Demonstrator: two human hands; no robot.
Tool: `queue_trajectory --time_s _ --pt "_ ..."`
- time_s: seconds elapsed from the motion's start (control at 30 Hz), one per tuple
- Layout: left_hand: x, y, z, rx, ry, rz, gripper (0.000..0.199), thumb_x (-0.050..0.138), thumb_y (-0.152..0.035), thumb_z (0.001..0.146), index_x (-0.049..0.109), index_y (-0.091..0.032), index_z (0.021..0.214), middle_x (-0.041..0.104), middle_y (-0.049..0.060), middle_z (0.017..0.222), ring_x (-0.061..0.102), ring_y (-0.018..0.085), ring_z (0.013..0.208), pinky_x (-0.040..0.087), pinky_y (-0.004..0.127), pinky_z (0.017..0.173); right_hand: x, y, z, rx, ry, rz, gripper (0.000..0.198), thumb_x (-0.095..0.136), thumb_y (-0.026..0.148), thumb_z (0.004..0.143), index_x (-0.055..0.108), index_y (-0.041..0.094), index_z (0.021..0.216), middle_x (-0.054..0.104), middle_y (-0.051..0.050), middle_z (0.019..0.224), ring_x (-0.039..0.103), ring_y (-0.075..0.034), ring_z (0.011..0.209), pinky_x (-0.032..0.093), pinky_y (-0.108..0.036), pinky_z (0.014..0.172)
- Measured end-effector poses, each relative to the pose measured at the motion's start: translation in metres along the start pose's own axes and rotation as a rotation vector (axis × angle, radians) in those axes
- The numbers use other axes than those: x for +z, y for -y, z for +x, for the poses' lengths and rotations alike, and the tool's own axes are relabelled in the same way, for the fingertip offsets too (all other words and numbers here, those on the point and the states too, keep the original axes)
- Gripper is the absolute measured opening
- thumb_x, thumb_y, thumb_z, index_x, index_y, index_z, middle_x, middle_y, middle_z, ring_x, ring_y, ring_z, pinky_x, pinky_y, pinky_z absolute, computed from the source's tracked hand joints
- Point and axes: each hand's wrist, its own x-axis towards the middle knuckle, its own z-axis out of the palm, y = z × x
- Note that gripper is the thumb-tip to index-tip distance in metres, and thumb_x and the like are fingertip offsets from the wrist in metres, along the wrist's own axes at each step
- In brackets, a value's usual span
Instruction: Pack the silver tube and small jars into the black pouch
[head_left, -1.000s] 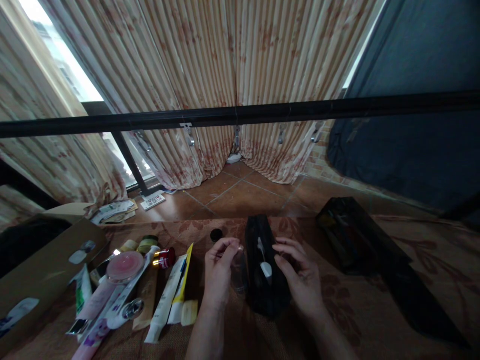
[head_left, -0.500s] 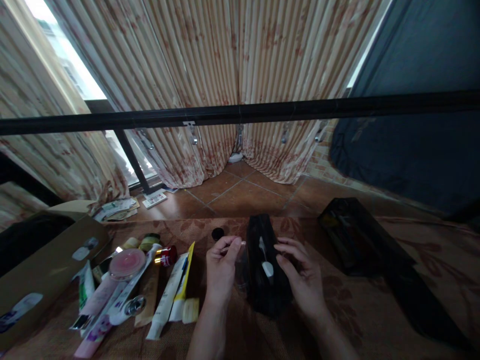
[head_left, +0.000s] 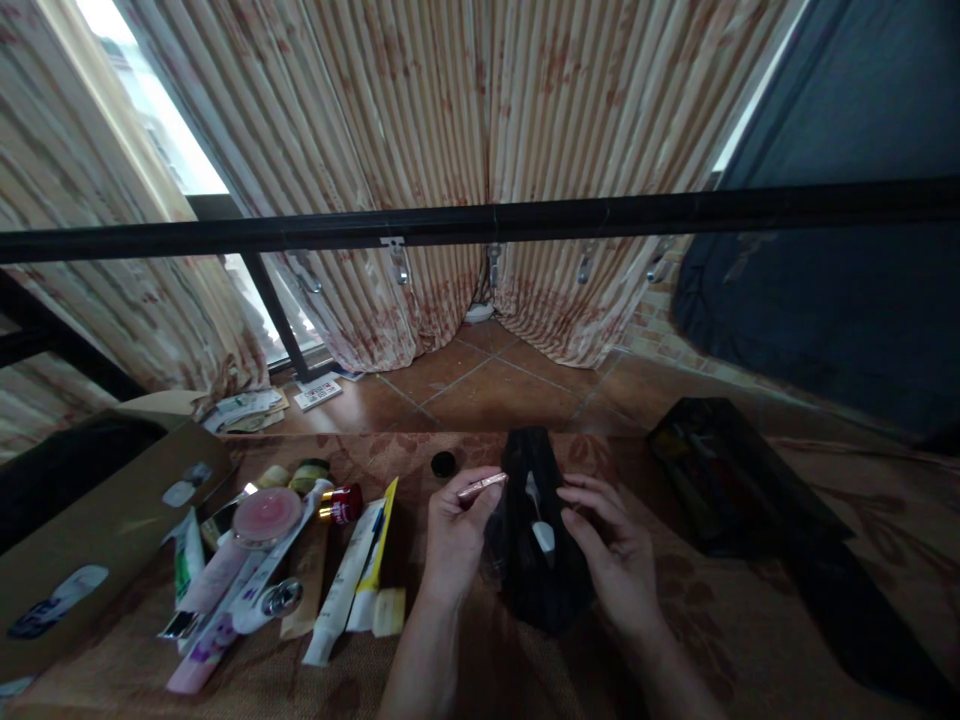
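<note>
My left hand (head_left: 459,530) is closed on a small shiny pink stick (head_left: 481,486), pinched between thumb and fingers at the left edge of a black pouch (head_left: 536,600). The pouch gapes at the top, and a white-ended utensil (head_left: 543,538) lies inside it. My right hand (head_left: 611,530) is at the pouch's right edge, its thumb and fingers bent around the rim. A small round black lid (head_left: 443,464) lies just beyond my left hand.
Several cosmetic tubes, among them a yellow tube (head_left: 381,540), lie to the left with a pink round jar (head_left: 267,517) and a red jar (head_left: 344,504). A cardboard box (head_left: 105,540) stands far left. Another black mesh case (head_left: 720,490) lies open at right. A dark rail (head_left: 480,222) crosses beyond.
The pink stick shows more clearly now, lying over the pouch's left edge as my left hand has turned slightly. The whole view has shifted a little; my right hand stays at the pouch.
</note>
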Motion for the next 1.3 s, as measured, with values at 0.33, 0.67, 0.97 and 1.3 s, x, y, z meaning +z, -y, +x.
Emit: queue_trajectory --time_s 0.33,0.67,0.97,1.3 --pt "-0.0009 0.0015 -0.0012 0.005 -0.013 -0.056 0.019 0.078 -0.026 0.069 0.077 -0.018 0.086 0.077 0.008 0.088 0.069 0.018 0.079 0.051 0.026 0.073 -0.0017 0.0018 0.0 -0.024 0.01 -0.004 0.015 0.066 0.035 0.086 0.076 0.027 0.094 0.065 -0.008 0.118 0.06 -0.027 0.116 0.049 -0.042 0.093" --pt "0.0006 0.0004 -0.0017 -0.016 0.027 -0.092 0.016 0.076 -0.026 0.07 0.076 -0.018 0.083 0.077 0.008 0.086 0.069 0.019 0.077 0.051 0.026 0.071 -0.001 -0.0017 0.0 -0.042 0.003 0.007 0.013 0.067 0.032 0.086 0.075 0.027 0.094 0.065 -0.006 0.118 0.06 -0.025 0.116 0.047 -0.04 0.094" --pt "0.0016 -0.0011 -0.0024 -0.013 0.002 -0.106 0.018 0.078 -0.026 0.07 0.076 -0.017 0.085 0.077 0.008 0.089 0.07 0.018 0.079 0.05 0.025 0.071 -0.0011 -0.0028 0.0006 -0.027 0.02 0.003 0.014 0.066 0.034 0.087 0.075 0.026 0.094 0.065 -0.008 0.119 0.06 -0.026 0.116 0.047 -0.04 0.093" --pt "-0.0022 0.0038 0.0006 -0.013 0.01 -0.109 0.022 0.079 -0.026 0.069 0.075 -0.016 0.088 0.078 0.008 0.089 0.07 0.017 0.08 0.051 0.024 0.074 -0.001 -0.0031 0.0006 -0.026 0.023 -0.005 0.014 0.065 0.033 0.087 0.075 0.027 0.094 0.065 -0.007 0.118 0.061 -0.025 0.114 0.048 -0.038 0.092"
